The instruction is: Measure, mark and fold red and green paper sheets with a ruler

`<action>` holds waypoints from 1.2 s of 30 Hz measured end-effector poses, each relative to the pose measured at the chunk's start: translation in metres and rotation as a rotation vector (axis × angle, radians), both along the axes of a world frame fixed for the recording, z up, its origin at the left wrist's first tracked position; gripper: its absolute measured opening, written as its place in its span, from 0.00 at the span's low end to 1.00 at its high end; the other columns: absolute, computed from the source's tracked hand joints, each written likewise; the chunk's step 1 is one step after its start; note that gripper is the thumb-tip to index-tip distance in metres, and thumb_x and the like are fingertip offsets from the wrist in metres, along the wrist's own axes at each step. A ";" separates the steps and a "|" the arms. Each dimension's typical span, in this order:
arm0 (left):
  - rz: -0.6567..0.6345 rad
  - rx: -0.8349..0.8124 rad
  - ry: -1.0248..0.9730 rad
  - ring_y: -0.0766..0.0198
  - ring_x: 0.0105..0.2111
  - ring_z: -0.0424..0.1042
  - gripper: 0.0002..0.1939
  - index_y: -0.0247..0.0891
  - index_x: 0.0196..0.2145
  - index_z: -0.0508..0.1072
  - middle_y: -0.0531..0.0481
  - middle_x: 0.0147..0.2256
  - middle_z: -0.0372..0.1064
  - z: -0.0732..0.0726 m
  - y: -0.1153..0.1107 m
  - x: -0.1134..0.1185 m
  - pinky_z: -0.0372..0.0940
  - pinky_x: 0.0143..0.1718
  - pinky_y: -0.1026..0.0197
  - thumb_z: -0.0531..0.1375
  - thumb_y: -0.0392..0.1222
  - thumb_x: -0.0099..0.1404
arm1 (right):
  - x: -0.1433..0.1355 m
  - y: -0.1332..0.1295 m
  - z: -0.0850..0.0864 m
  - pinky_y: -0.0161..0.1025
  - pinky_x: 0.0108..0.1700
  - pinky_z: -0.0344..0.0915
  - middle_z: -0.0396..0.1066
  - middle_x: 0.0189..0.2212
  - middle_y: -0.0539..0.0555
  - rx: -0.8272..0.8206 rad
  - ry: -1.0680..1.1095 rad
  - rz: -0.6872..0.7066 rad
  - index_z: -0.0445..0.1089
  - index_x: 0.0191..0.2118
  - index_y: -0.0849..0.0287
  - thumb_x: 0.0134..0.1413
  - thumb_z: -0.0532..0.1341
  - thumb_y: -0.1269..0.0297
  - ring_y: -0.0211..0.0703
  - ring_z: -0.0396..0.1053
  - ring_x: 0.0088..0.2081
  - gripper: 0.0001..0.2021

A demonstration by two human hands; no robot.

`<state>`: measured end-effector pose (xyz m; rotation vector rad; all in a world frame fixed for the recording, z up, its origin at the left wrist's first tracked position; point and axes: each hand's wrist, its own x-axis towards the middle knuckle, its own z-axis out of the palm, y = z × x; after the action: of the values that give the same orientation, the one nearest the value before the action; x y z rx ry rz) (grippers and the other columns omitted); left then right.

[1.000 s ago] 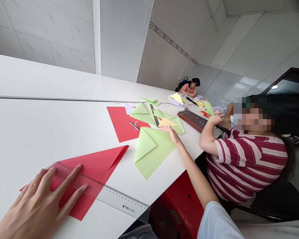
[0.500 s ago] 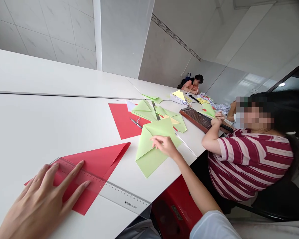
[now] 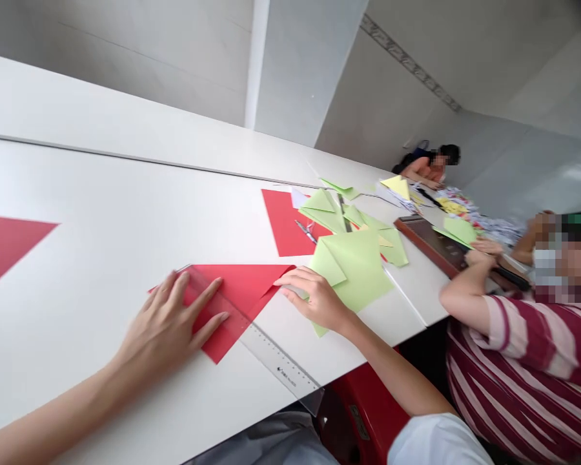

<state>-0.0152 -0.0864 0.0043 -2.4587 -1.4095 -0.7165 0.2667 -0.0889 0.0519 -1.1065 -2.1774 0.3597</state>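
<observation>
Since half a second ago, the right hand (image 3: 314, 297) has moved from over the green sheet (image 3: 363, 258) to the folded corner of the red paper (image 3: 244, 278). In the head view, which has turned leftward, another red piece (image 3: 10, 248) now shows at the left edge. The ruler (image 3: 285, 368) still crosses the red paper, its far end jutting past the near edge of the bench (image 3: 126, 219).

Behind the red paper lies a flat red sheet (image 3: 281, 226) with a pen (image 3: 304, 230) on it. Folded green pieces (image 3: 322, 206) sit beside the pen. Further right is a cutter (image 3: 428, 236), near a co-worker in a striped shirt (image 3: 537, 361). The right hand hides part of the green sheet; the left hand (image 3: 174, 316) covers one end of the ruler.

That left hand is spread flat, fingers apart, pressing ruler and red paper. The right hand's fingers are bent at the folded corner; whether they pinch it, I cannot tell.
</observation>
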 end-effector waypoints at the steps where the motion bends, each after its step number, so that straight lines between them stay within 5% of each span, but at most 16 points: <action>1: 0.009 -0.009 0.029 0.36 0.58 0.63 0.29 0.39 0.60 0.69 0.29 0.57 0.61 0.000 -0.001 0.002 0.67 0.51 0.35 0.44 0.57 0.73 | -0.002 -0.001 -0.001 0.45 0.52 0.69 0.77 0.39 0.55 -0.003 0.001 0.020 0.75 0.43 0.57 0.66 0.56 0.67 0.45 0.72 0.45 0.10; 6: 0.071 -0.016 0.104 0.32 0.60 0.61 0.31 0.44 0.62 0.66 0.29 0.59 0.59 -0.009 -0.008 -0.001 0.66 0.53 0.35 0.47 0.62 0.70 | -0.025 -0.013 -0.005 0.49 0.58 0.67 0.74 0.52 0.58 -0.019 -0.063 0.138 0.72 0.53 0.58 0.67 0.55 0.65 0.47 0.68 0.56 0.14; 11: 0.073 0.007 0.121 0.31 0.60 0.61 0.31 0.42 0.63 0.65 0.26 0.60 0.58 -0.010 -0.016 -0.001 0.67 0.52 0.36 0.48 0.61 0.71 | -0.046 -0.029 -0.025 0.57 0.69 0.53 0.49 0.70 0.61 -0.061 -0.367 0.267 0.53 0.69 0.65 0.67 0.54 0.61 0.53 0.44 0.71 0.29; 16: 0.074 0.018 0.124 0.31 0.61 0.61 0.30 0.40 0.63 0.65 0.27 0.59 0.59 -0.006 -0.020 0.001 0.69 0.52 0.37 0.49 0.59 0.71 | -0.050 -0.035 -0.038 0.55 0.70 0.50 0.44 0.71 0.57 -0.060 -0.460 0.291 0.45 0.71 0.67 0.68 0.52 0.64 0.48 0.38 0.73 0.31; 36: 0.091 0.026 0.146 0.33 0.60 0.63 0.35 0.33 0.64 0.61 0.28 0.59 0.61 -0.001 -0.022 0.003 0.71 0.50 0.38 0.49 0.61 0.70 | -0.047 -0.037 -0.039 0.52 0.70 0.53 0.42 0.72 0.56 -0.018 -0.472 0.276 0.40 0.72 0.70 0.69 0.49 0.62 0.46 0.37 0.73 0.32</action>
<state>-0.0127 -0.1081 0.0030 -2.3571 -1.4363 -0.5207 0.2195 -0.1261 0.0126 -0.9720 -2.7612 0.2552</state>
